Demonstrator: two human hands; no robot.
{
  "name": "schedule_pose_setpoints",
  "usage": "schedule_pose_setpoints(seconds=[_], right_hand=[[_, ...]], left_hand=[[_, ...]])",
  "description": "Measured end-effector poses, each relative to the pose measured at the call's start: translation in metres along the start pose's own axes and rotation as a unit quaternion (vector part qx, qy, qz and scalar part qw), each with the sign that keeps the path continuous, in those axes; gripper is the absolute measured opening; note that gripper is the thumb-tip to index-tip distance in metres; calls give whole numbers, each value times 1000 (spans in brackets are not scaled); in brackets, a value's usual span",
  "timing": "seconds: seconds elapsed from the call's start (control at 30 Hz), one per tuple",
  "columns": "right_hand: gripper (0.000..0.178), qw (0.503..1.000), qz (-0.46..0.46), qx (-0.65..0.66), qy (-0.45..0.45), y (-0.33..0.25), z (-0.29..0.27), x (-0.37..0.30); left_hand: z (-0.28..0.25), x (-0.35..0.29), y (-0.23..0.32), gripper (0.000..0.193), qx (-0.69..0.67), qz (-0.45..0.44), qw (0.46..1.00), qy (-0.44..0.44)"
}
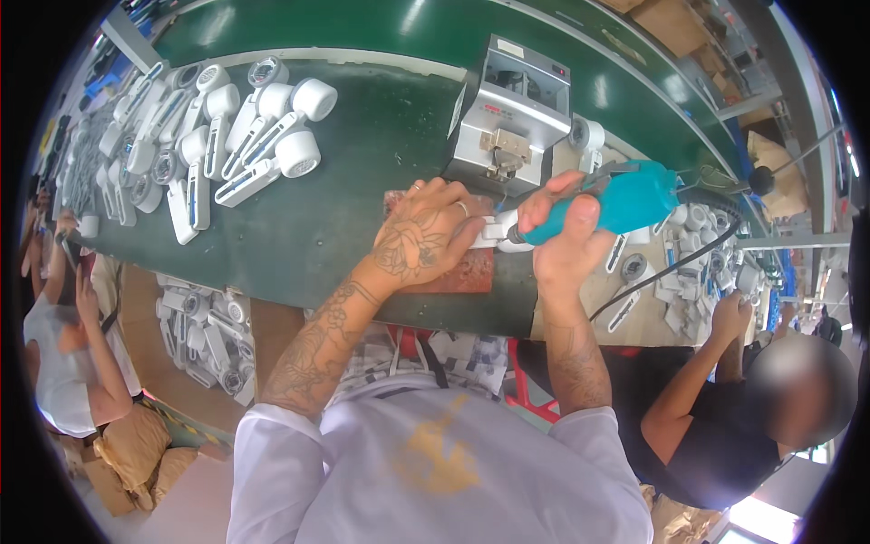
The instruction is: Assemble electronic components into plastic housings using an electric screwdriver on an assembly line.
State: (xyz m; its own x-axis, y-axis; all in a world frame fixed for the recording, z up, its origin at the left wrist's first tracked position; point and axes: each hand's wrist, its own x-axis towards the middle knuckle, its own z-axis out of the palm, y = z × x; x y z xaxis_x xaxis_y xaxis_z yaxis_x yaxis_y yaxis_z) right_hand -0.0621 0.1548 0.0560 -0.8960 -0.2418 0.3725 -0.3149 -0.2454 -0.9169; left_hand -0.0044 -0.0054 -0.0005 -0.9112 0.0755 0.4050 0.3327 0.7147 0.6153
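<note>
My left hand (pixel 424 228) lies over a reddish-brown pad (pixel 467 279) on the green bench, its fingers closed on a white handheld fan part (pixel 495 232). Most of that part is hidden under the fingers. In my right hand (pixel 573 243) is a teal electric screwdriver (pixel 642 198), held nearly level with the fingers wrapped round its body. Its dark tip points left and meets or nearly meets the white part; I cannot tell whether they touch. Just beyond both hands stands a silver screw feeder (pixel 509 118).
Several white handheld fans (pixel 258 136) lie piled at the far left. More white parts (pixel 693 263) cover the right side. A cardboard box (pixel 272 331) of fans sits below the left edge. A black cable (pixel 666 272) curves at right. Co-workers (pixel 725 426) are at both sides.
</note>
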Motion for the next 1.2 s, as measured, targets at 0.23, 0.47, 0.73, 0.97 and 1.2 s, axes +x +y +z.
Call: schedule_pose_setpoints(seconds=[0.23,0.47,0.73,0.97,1.2], right_hand=[[53,1000,-2,3,-17,15,3,-5],[44,999,-14,34,-17,21,-1,-7],[28,987,21,152,56,9,-10,-27],[69,982,-8,148,118,-28,-43,-89],[73,984,33,110,134,-37,-46,-114]], left_hand=[[-1,0,-1,20,-16,-13,1000,-16],[0,4,6,18,9,-3,1000,-1],[3,-12,14,32,109,111,988,22],[-3,-41,44,25,78,31,996,-43],[-22,-50,40,21,21,-6,999,35]])
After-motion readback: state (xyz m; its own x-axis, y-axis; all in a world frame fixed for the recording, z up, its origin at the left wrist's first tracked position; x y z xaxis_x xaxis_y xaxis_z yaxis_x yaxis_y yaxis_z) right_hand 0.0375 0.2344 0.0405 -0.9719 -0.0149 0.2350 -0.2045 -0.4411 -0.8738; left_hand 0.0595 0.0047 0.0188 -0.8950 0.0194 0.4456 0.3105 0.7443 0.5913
